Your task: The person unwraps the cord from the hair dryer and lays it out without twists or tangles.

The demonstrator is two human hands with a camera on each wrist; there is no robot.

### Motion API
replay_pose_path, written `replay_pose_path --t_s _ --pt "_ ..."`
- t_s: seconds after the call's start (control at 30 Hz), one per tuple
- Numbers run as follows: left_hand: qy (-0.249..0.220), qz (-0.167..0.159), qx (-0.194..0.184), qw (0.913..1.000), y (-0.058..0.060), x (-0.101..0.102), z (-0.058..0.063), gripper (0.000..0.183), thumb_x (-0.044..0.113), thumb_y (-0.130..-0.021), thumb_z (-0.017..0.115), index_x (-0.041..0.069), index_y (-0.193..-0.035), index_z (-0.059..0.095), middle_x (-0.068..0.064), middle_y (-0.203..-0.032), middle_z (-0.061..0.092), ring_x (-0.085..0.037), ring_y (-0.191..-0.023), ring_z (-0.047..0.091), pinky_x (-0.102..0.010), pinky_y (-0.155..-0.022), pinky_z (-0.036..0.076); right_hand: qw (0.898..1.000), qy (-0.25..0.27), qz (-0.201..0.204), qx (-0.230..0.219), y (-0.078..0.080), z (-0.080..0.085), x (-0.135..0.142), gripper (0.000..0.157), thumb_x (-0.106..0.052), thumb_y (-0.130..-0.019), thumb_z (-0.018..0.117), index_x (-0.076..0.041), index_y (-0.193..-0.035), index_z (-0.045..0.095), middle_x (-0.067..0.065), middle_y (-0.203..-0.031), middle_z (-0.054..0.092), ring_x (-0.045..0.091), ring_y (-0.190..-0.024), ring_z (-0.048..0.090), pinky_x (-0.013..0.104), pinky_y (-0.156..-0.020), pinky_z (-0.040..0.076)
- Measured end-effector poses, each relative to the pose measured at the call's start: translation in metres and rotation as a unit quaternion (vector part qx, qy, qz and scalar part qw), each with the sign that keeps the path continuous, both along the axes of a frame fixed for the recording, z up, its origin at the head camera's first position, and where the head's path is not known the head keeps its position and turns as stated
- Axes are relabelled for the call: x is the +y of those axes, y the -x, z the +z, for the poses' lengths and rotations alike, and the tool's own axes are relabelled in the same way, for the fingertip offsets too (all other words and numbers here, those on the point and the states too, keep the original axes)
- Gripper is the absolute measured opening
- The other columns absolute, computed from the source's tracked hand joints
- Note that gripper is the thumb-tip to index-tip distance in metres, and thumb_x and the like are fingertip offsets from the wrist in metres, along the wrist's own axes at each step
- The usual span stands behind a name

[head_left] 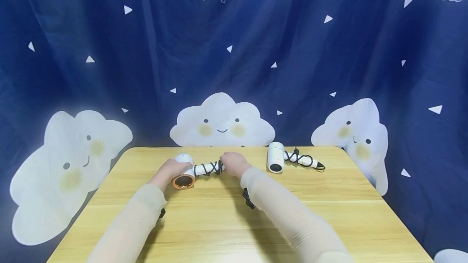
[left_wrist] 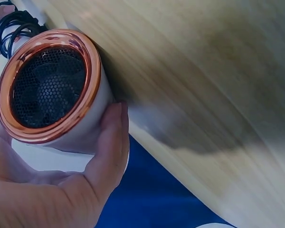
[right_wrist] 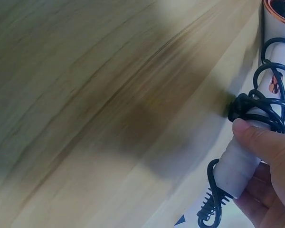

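A white hair dryer [head_left: 207,169] with a copper-coloured ring lies at the table's back, left of centre. My left hand [head_left: 172,172] grips its round head; in the left wrist view the thumb and fingers curve around the white barrel, below the copper rim [left_wrist: 92,85] and dark mesh. My right hand [head_left: 234,163] holds the end of the handle [right_wrist: 237,166], thumb on top and fingers beneath. A black cord [right_wrist: 270,111] winds around the handle, and its strain-relief end sticks out past my fingers in the right wrist view.
A second white hair dryer [head_left: 276,158], its handle also wrapped in black cord, lies to the right near the back edge. The wooden table [head_left: 204,230] ends at a dark blue curtain [head_left: 234,68] printed with clouds and triangles.
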State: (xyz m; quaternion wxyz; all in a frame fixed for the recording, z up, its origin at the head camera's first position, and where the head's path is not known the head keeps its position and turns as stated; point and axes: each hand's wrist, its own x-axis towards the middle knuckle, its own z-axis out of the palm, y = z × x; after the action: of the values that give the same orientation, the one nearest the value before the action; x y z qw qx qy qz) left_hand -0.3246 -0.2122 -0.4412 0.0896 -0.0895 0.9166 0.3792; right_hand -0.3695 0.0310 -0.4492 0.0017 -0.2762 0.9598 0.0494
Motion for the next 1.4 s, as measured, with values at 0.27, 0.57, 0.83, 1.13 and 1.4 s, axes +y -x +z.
replay_pose_path --t_s 0.27,0.57,0.83,1.13,1.4 --pt "-0.026 -0.003 -0.009 0.9996 -0.001 0.003 -0.004 0.065 0.044 -0.085 0.066 -0.014 -0.113 0.054 -0.023 -0.103 0.059 -0.032 -0.092 0.058 -0.039 -0.084 0.05 1.0 0.006 0.01 -0.003 -0.004 0.003 0.008 0.036 -0.022 -0.083 0.081 -0.013 -0.116 0.069 0.0 -0.106 0.068 0.015 -0.096 0.065 0.029 -0.085 0.055" --pt "-0.067 0.013 -0.008 0.9976 -0.005 0.01 -0.008 0.065 0.04 -0.083 0.07 -0.014 -0.114 0.052 -0.023 -0.104 0.058 -0.031 -0.091 0.058 -0.033 -0.077 0.052 1.0 0.007 0.025 0.003 -0.007 -0.001 0.016 0.035 -0.026 -0.084 0.08 -0.012 -0.114 0.07 0.0 -0.107 0.068 0.016 -0.098 0.065 0.03 -0.087 0.054" --pt "-0.072 0.015 -0.001 0.9973 -0.008 0.015 -0.012 0.07 0.041 -0.083 0.069 -0.015 -0.118 0.047 -0.025 -0.109 0.054 -0.032 -0.094 0.057 -0.035 -0.079 0.052 1.0 0.004 0.03 0.006 -0.011 0.002 0.024 0.032 -0.029 -0.083 0.081 -0.013 -0.108 0.071 -0.002 -0.099 0.067 0.015 -0.091 0.064 0.029 -0.082 0.055" --pt "-0.083 0.018 -0.012 0.9963 -0.013 0.023 -0.015 0.086 0.045 -0.084 0.069 -0.018 -0.13 0.034 -0.03 -0.12 0.047 -0.037 -0.104 0.054 -0.041 -0.089 0.05 0.999 -0.005 0.031 0.015 -0.019 0.008 0.033 0.027 -0.028 -0.084 0.082 -0.014 -0.104 0.071 -0.002 -0.095 0.065 0.016 -0.086 0.064 0.032 -0.077 0.056" --pt "-0.095 0.016 -0.002 0.9953 -0.016 0.033 -0.015 0.075 0.045 -0.083 0.071 -0.013 -0.123 0.046 -0.025 -0.112 0.054 -0.033 -0.097 0.058 -0.037 -0.08 0.054 0.999 0.002 0.036 0.017 -0.025 0.014 0.045 0.028 -0.027 -0.083 0.083 -0.013 -0.104 0.071 -0.001 -0.094 0.066 0.018 -0.086 0.065 0.035 -0.076 0.056"
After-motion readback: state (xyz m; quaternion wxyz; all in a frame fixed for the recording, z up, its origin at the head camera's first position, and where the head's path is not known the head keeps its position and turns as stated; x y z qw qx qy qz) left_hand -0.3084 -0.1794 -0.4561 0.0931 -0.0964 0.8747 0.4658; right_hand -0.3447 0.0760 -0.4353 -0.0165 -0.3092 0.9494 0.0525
